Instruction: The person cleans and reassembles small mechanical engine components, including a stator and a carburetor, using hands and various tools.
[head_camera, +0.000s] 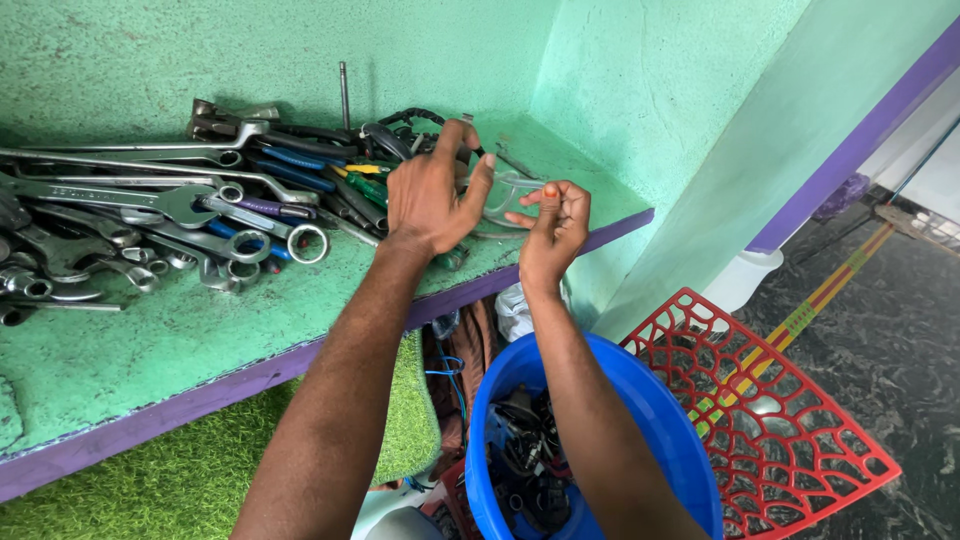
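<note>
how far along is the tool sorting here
Done: many spanners already lie piled on the green shelf. In hand: left hand and right hand hold a small clear piece over the shelf. Left: the blue bucket below still holds dark parts.

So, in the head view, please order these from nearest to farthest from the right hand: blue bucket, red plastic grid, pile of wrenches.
1. Blue bucket, just below the right hand.
2. Pile of wrenches, on the green shelf to its left.
3. Red plastic grid, down on its right.
</note>
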